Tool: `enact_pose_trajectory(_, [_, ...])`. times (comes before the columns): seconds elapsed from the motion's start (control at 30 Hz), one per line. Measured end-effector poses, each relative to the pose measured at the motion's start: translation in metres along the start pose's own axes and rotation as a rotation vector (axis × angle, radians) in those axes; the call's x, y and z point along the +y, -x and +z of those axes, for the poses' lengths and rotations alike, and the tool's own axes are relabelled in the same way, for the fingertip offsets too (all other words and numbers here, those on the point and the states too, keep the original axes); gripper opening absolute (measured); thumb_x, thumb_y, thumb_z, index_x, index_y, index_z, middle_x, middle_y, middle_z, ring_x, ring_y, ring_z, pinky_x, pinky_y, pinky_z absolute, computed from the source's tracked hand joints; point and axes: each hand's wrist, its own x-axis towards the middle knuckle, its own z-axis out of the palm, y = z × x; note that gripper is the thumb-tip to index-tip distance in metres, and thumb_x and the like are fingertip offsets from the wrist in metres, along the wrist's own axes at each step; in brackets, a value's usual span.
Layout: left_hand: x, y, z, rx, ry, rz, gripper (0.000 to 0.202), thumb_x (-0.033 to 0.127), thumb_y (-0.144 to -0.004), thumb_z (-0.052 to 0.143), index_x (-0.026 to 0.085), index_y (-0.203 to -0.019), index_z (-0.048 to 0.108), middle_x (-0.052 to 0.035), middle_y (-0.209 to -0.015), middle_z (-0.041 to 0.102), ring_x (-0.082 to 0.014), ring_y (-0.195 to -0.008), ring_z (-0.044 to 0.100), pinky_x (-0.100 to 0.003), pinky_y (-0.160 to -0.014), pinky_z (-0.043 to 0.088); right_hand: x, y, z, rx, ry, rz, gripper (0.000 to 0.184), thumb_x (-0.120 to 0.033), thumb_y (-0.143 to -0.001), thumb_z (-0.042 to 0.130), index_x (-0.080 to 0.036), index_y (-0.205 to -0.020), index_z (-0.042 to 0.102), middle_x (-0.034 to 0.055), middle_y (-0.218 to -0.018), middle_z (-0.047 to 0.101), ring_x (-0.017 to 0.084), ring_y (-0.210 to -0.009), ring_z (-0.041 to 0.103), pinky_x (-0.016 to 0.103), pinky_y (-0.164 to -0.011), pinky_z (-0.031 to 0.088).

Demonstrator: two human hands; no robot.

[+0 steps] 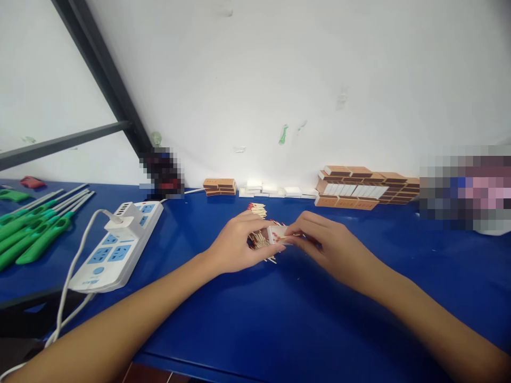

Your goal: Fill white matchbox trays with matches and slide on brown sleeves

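Observation:
My left hand [239, 242] and my right hand [323, 242] meet over the middle of the blue table [279, 319]. Between their fingertips is a small white matchbox tray [276, 233]; the left fingers pinch its left side and the right fingers hold its right side. A loose pile of red-tipped matches [261, 240] lies under and behind the left fingers. More matches [257, 209] lie just beyond, towards the wall.
Stacked brown matchboxes [365, 186] and white trays [275, 190] line the wall. A white power strip [120, 244] with a plugged adapter lies at left. Green-handled tools [35, 229] lie at the far left. A black frame [104, 80] slants up.

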Motion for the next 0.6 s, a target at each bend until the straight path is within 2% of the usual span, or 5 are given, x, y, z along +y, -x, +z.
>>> enact_pose_trajectory(0.23, [0.002,0.002,0.001,0.022,0.025,-0.025,0.036,0.04,-0.088,0.082,0.025,-0.12,0.076,-0.005,-0.105,0.08,-0.0217,-0.09,0.068,-0.04,-0.082,0.057,-0.006,0.0,0.003,0.089,-0.029,0.057,0.015,-0.032,-0.105,0.058,-0.024,-0.108,0.07,0.0063,-0.102,0.067,0.016,-0.077,0.061,0.031,-0.067,0.049])
enact_pose_trajectory(0.43, [0.003,0.0,0.001,0.064,0.021,-0.043,0.03,0.039,-0.089,0.081,0.025,-0.115,0.078,-0.0035,-0.093,0.078,-0.0198,-0.082,0.066,-0.036,-0.075,0.056,-0.003,-0.001,-0.008,0.178,0.021,0.102,0.021,-0.037,-0.106,0.054,-0.024,-0.105,0.07,0.0049,-0.087,0.064,0.016,-0.067,0.053,0.032,-0.063,0.047])
enact_pose_trajectory(0.6, [0.004,-0.001,0.001,0.121,0.012,-0.103,0.03,0.043,-0.089,0.081,0.022,-0.11,0.079,-0.0037,-0.087,0.075,-0.019,-0.079,0.063,-0.035,-0.073,0.055,-0.001,-0.002,-0.012,0.121,0.034,0.051,0.013,-0.034,-0.104,0.058,-0.023,-0.102,0.066,0.0044,-0.09,0.063,0.015,-0.068,0.053,0.032,-0.063,0.045])
